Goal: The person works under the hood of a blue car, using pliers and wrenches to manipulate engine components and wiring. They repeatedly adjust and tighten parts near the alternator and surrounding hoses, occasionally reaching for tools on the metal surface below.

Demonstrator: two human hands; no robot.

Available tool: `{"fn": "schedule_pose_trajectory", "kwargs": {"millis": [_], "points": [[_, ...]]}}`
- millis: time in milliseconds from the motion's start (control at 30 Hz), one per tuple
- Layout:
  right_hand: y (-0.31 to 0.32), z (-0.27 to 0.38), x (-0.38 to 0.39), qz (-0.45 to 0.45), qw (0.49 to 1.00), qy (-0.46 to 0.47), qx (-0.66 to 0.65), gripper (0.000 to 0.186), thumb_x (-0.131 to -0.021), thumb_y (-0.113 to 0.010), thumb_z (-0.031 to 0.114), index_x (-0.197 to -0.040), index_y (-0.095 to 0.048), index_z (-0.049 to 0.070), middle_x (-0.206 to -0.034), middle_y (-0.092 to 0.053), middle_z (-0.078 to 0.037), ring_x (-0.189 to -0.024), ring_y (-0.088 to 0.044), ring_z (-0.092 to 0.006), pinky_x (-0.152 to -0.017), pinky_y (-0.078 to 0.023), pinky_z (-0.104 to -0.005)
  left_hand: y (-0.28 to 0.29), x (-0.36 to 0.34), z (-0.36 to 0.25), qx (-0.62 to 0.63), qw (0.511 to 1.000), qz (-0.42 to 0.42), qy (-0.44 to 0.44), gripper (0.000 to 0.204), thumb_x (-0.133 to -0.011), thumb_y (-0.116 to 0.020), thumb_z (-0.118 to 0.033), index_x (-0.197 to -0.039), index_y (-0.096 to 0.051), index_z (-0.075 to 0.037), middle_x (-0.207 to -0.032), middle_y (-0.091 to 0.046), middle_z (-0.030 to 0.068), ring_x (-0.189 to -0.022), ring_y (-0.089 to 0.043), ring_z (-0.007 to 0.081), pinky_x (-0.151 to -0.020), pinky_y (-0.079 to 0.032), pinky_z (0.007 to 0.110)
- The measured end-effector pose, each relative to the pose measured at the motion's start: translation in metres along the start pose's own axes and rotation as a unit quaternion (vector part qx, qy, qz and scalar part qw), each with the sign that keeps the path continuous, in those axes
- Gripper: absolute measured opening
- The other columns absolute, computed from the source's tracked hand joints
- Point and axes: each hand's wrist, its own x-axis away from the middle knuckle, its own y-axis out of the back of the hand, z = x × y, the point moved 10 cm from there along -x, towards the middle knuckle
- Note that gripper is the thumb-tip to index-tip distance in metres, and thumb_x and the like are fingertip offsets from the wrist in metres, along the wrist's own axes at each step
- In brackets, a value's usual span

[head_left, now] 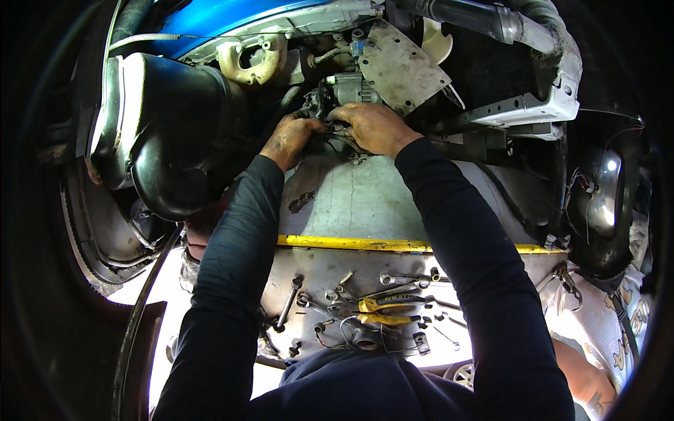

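While the left hand (pixel 289 140) and right hand (pixel 373 128) curl by dark wiring (pixel 321 102) at the grey panel (pixel 358 200)'s far edge, whether grasping I cannot tell, ease gently, never tugging.

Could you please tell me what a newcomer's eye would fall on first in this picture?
Probably the bright yellow strip running across the middle, and below it the yellow-handled pliers lying among other hand tools. Above the strip, the left hand and right hand are close together, just below a ribbed grey metal part. A vivid blue panel stands out at the top, left of centre.
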Motion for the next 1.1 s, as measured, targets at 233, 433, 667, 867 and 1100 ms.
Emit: {"fn": "schedule_pose_trajectory", "kwargs": {"millis": [233,433,667,867,1100], "points": [[0.012,-0.002,-0.004,-0.02,1.0,-0.011,-0.003,0.024,-0.093,-0.07,0.02,-0.113,-0.07,0.007,-0.108,-0.069,-0.013,-0.106,-0.066,-0.0361,-0.092,-0.052,-0.0459,-0.01,0.01,-0.016,-0.024,0.998,0.025,-0.054,0.038,-0.084,-0.072,-0.008,-0.119,-0.063,0.004,-0.104,-0.071,0.0113,-0.092,-0.068,0.0197,-0.083,-0.055,0.033],[0.016,-0.001,-0.006,-0.039,0.999,0.004,0.008,0.029,-0.091,-0.073,0.022,-0.112,-0.07,0.003,-0.109,-0.07,-0.015,-0.106,-0.066,-0.0371,-0.092,-0.052,-0.046,-0.011,0.02,-0.035,-0.163,0.978,-0.008,-0.126,0.049,-0.084,-0.076,-0.013,-0.127,-0.06,0.006,-0.111,-0.072,0.0126,-0.096,-0.067,0.021,-0.088,-0.053,0.032],[0.008,-0.009,-0.008,-0.05,0.994,-0.041,-0.083,0.026,-0.091,-0.072,0.019,-0.106,-0.071,-0.002,-0.101,-0.072,-0.02,-0.098,-0.068,-0.0393,-0.088,-0.053,-0.0446,-0.015,0.03,-0.043,-0.187,0.974,-0.01,-0.129,0.065,-0.084,-0.075,-0.013,-0.138,-0.05,0.014,-0.122,-0.069,0.0203,-0.108,-0.066,0.0229,-0.095,-0.051,0.032],[-0.008,-0.029,-0.008,-0.02,0.965,-0.158,-0.211,0.026,-0.09,-0.072,0.021,-0.106,-0.071,0.0,-0.099,-0.071,-0.021,-0.094,-0.069,-0.0341,-0.086,-0.053,-0.0402,-0.011,0.028,-0.049,-0.242,0.958,-0.054,-0.143,0.067,-0.083,-0.074,-0.01,-0.14,-0.048,0.015,-0.127,-0.067,0.0226,-0.112,-0.066,0.0229,-0.098,-0.051,0.032],[0.008,-0.024,-0.004,-0.021,0.971,-0.156,-0.183,0.022,-0.088,-0.073,0.02,-0.101,-0.073,0.002,-0.099,-0.071,-0.022,-0.095,-0.069,-0.0368,-0.087,-0.053,-0.0417,-0.007,0.018,-0.041,-0.189,0.975,-0.015,-0.117,0.071,-0.082,-0.076,-0.01,-0.142,-0.047,0.015,-0.127,-0.068,0.0228,-0.115,-0.066,0.0253,-0.1,-0.05,0.031]]}}
